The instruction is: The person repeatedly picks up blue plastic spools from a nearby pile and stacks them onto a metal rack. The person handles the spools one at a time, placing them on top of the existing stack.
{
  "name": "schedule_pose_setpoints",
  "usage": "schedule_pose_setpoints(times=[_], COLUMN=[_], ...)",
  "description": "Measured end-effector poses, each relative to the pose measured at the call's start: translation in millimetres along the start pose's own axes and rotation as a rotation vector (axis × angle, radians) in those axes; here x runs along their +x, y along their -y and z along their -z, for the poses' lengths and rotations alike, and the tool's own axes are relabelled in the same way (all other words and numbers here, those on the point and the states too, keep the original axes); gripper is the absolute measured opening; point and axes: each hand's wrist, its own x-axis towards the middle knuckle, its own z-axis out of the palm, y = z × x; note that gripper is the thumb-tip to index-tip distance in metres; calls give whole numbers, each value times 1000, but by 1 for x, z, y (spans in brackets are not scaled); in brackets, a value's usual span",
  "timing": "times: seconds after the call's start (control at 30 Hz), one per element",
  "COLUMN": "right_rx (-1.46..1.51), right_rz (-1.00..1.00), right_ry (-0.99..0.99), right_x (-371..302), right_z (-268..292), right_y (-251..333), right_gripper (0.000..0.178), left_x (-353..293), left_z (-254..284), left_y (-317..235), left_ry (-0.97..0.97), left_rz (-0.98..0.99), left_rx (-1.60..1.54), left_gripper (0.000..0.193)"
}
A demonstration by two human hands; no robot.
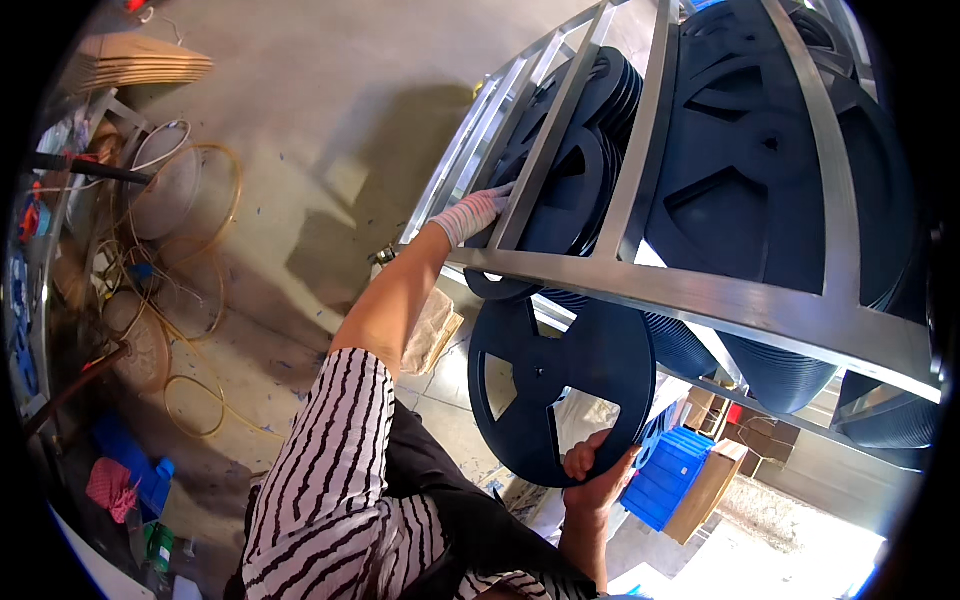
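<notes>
My right hand [598, 462] is bare and closed on the lower rim of a dark plastic reel flange [545, 375], a round disc with large cut-out windows and a small centre hole. The disc hangs below the front rail of a metal rack [690, 300]. My left hand [475, 215], in a pink-and-white striped glove, reaches to the left end of that rack. Its visible fingers are stretched out between the bars, beside stacked dark flanges [570, 195]; part of the fingers is hidden. Larger flanges [745, 180] stand in stacks farther right inside the rack.
Blue plastic crates [668, 478] stand beside a cardboard box [708, 490] at lower right. On the left lie tangled yellowish hoses [215, 260] and a blue bin [130, 465]. Flat brown sheets [140, 60] are stacked at far left. A wrapped bundle [432, 330] sits under the rack's corner.
</notes>
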Motion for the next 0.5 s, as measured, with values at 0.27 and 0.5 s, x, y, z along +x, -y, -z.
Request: schedule_pose_setpoints(times=[0.27, 0.5], right_rx=[-27, -34], right_rz=[22, 38], right_ry=[-9, -59], right_x=[-4, -13], right_z=[-13, -14], right_y=[4, 4], right_gripper=[61, 60], left_x=[69, 84], left_z=[6, -4], left_y=[61, 61], left_ry=[-52, -287], left_rz=[-125, 75], left_rx=[25, 107], left_gripper=[55, 63])
